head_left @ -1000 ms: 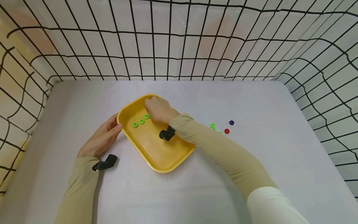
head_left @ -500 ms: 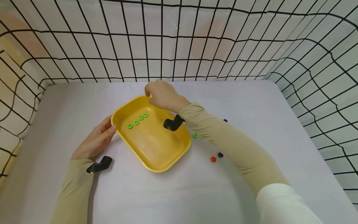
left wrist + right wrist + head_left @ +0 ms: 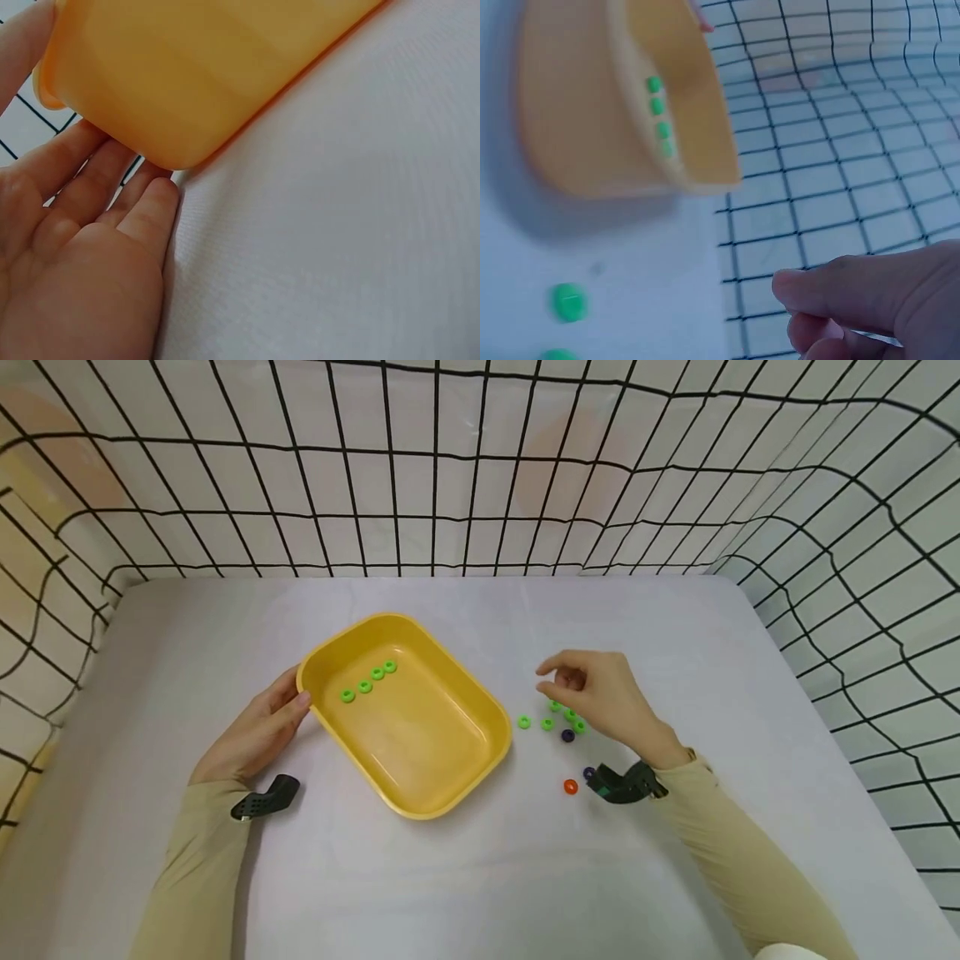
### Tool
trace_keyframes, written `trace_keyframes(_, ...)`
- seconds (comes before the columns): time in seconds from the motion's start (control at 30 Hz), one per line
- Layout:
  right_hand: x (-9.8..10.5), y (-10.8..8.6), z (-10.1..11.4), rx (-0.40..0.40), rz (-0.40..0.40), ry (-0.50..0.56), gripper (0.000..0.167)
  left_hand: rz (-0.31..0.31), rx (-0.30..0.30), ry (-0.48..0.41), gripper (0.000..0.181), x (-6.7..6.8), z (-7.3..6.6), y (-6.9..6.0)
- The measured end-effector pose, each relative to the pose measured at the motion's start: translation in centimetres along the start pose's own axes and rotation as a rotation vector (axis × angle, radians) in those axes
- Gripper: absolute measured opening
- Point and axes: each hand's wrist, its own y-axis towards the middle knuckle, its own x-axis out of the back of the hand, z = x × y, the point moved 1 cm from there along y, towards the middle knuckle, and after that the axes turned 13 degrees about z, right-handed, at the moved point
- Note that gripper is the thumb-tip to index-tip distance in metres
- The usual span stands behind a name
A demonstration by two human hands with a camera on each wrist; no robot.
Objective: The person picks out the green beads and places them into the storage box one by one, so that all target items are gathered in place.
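My left hand (image 3: 253, 731) holds the left corner of a yellow tray (image 3: 420, 739), thumb at the rim and fingers against the outer wall. In the left wrist view those fingers (image 3: 79, 176) touch the tray's wall. A slanting row of several green ring beads (image 3: 365, 686) lies inside the tray. Right of the tray, my right hand (image 3: 611, 697) is above a loose cluster of green beads (image 3: 547, 724), partly covering it. Its thumb and forefinger are bent with a gap between them, and nothing shows there. In the right wrist view the right hand (image 3: 877, 304) appears at the lower right.
Near the cluster lie a dark blue bead (image 3: 567, 736), a second dark blue bead (image 3: 588, 773) partly behind the wrist camera, and an orange-red bead (image 3: 571, 787). Black wire grid panels (image 3: 435, 514) border the white table (image 3: 337, 885) at the back and sides.
My right hand has left the tray's far side and moved right to the loose beads. A fourth green bead now shows in the tray's row. The left hand keeps its hold.
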Motion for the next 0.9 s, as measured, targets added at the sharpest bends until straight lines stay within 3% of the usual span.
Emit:
trace_keyframes(0.17,-2.8,-1.9,-2.7,-0.047,-0.014,0.055,0.012,-0.004,-0.006,0.000,0.067,0.3,0.2,-0.3)
trace_keyframes(0.37,-4.9,-1.8,-4.0,-0.068,0.016,0.091,0.011,0.017,-0.039,-0.028,0.064,0.2,0.5,0.0)
trace_keyframes(0.63,-5.5,-0.4,-3.4,-0.031,0.049,0.071,0.013,-0.003,-0.020,-0.018,0.065,0.2,0.7,-0.1)
trace_keyframes(0.9,-5.7,0.0,-3.5,-0.023,0.088,0.028,0.019,-0.010,-0.025,-0.028,0.063,-0.1,0.0,0.1)
